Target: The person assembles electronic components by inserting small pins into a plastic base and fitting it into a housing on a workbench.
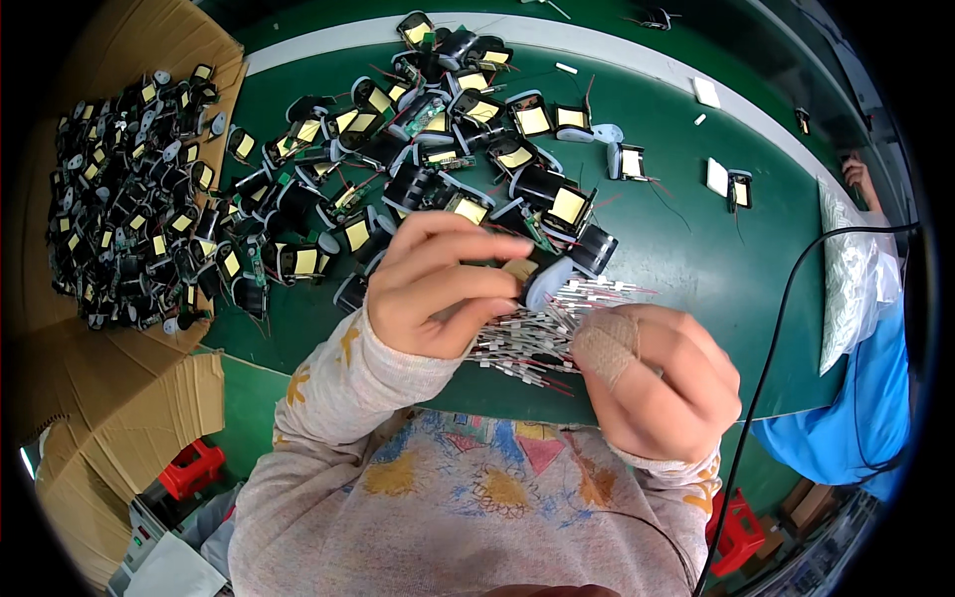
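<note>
My left hand (423,289) is closed on a small black plastic housing (548,283) with a grey oval end and a yellowish patch, held above the near part of the green table. Just to its right, my right hand (676,383) is pinched, with a tan bandage (608,348) round one finger; whatever lies between its fingertips is hidden. Below and between both hands is a heap of thin leads (522,348) with small white ends and red and dark wires. More black housings (477,109) with yellow pads and green circuit boards are piled just beyond my left hand.
At the left, a cardboard box (214,40) holds many similar housings. A clear bag of white pieces (841,289) lies at the table's right edge, with a black cable (779,333) hanging in front. Another person's hand (859,174) shows far right. Red stools (191,470) stand below.
</note>
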Available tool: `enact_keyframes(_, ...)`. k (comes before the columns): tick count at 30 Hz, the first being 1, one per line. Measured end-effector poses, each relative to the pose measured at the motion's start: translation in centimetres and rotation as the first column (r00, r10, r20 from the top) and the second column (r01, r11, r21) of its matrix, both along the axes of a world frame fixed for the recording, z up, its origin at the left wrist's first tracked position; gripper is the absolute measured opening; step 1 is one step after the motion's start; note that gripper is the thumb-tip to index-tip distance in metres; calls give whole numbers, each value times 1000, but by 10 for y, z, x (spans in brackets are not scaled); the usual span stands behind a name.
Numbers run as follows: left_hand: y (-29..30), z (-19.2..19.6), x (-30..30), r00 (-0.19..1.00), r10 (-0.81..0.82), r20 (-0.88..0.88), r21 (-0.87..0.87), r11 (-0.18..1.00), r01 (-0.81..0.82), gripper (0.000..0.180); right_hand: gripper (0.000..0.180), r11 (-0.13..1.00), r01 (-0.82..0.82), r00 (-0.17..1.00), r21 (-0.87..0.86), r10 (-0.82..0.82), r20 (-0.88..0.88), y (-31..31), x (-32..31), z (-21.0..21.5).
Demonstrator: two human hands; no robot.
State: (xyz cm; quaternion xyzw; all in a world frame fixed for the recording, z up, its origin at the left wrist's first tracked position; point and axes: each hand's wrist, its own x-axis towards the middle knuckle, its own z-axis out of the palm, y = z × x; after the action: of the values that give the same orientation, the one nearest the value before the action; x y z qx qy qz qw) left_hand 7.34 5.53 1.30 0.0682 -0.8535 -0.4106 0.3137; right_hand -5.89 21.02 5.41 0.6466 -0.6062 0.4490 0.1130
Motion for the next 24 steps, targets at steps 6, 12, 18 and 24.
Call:
enact_keyframes(6,-1,-1,4,993,117,-12,-114,986,-118,20,39,1000,0,997,-13,-1,-77,-1,2,-5)
enact_keyframes(12,1,1,4,998,68,11,-167,984,-65,21,36,996,72,997,52,-73,20,-5,6,-5)
enact_keyframes(18,2,1,5,1000,19,21,-141,990,-15,19,32,992,51,987,115,-67,144,-6,3,-5)
enact_keyframes(24,4,5,5,994,-104,29,91,991,101,17,30,990,-66,994,123,54,94,-7,-6,0)
